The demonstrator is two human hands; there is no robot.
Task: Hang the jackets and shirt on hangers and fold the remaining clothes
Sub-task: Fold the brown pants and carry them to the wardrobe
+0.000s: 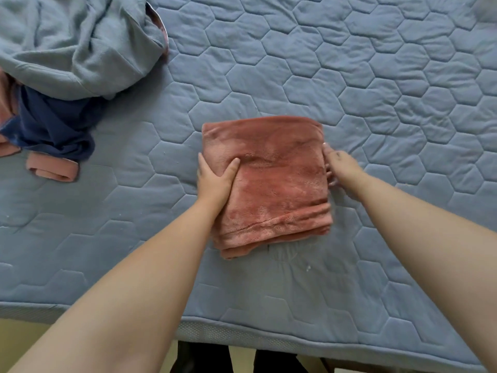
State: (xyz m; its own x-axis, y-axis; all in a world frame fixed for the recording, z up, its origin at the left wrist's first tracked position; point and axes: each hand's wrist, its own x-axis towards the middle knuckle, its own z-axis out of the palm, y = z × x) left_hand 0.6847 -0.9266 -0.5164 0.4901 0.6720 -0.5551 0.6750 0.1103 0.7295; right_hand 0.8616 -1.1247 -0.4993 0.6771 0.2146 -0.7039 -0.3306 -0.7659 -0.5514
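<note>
On quilted mattress (pixel 376 76), folded fleecy pink garment (pixel 269 184), seemingly layered.

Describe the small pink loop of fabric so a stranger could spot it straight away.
Start at the heap of clothes in the far left corner of the blue quilted bed. Just below its dark navy garment lies the pink cuff, flat on the quilt. Unlike the big folded pink cloth, it is a short band.

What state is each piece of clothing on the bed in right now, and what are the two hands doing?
Pink fleece garment: folded into a flat square, lying on the bed.
Grey-blue garment: unfolded, crumpled in a heap.
Navy garment: unfolded, bunched partly under the grey-blue one.
Pink cuff: lying flat beside the heap.
Left hand: gripping the folded garment's left edge.
Right hand: pressed against its right edge.
</note>
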